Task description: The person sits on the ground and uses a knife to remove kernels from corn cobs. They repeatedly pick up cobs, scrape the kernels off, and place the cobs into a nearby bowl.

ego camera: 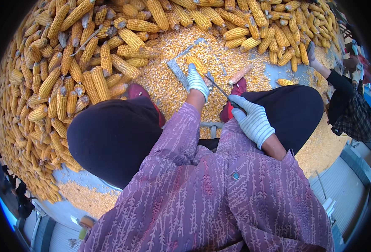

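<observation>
My left hand [197,83], in a pale striped glove, grips an ear of yellow dried corn [196,64] in front of me, between my shoes. My right hand [251,119], gloved alike, is shut around the dark handle of a slim metal tool [217,85], perhaps a screwdriver. Its shaft slants up to the left, and the tip is close beside the ear; whether they touch I cannot tell. Loose corn kernels [160,74] lie thickly beneath both hands. A stripped corn cob [240,74] rests just above my right shoe [236,97].
A large heap of corn ears [88,66] curves around the front and left. A grey angled bar [176,71] sticks out of the kernels. One ear [285,82] lies apart at right. Another person [349,104] is at the far right, with spread kernels [322,148] nearby.
</observation>
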Demonstrator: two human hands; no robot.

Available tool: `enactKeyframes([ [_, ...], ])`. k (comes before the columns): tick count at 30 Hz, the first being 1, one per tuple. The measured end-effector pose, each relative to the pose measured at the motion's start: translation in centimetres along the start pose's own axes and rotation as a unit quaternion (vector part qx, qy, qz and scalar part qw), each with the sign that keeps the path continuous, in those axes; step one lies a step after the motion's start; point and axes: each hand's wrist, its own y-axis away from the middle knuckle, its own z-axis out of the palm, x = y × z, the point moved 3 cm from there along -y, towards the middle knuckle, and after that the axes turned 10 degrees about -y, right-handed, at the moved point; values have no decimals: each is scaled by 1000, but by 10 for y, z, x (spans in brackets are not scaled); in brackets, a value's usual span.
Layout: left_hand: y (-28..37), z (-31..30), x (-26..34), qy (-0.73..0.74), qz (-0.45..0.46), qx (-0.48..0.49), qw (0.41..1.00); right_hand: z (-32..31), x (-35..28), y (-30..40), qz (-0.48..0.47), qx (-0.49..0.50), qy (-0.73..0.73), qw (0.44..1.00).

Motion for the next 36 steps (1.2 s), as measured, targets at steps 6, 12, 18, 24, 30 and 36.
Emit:
enactKeyframes([
  [6,2,6,-4,5,28,57,998,11,8,-9,-64,21,85,994],
  [12,12,7,2,-29,69,60,995,23,2,-19,-27,14,163,986],
  [18,9,5,2,-2,83,29,996,28,-3,-24,7,-2,198,980],
  [24,7,5,10,-37,57,52,996,35,-1,-23,-28,20,212,977],
  [30,-13,12,10,-22,65,19,997,38,-16,-35,-33,4,258,965],
  [36,-6,0,-11,-56,47,-47,996,56,-14,-129,-11,8,229,973],
])
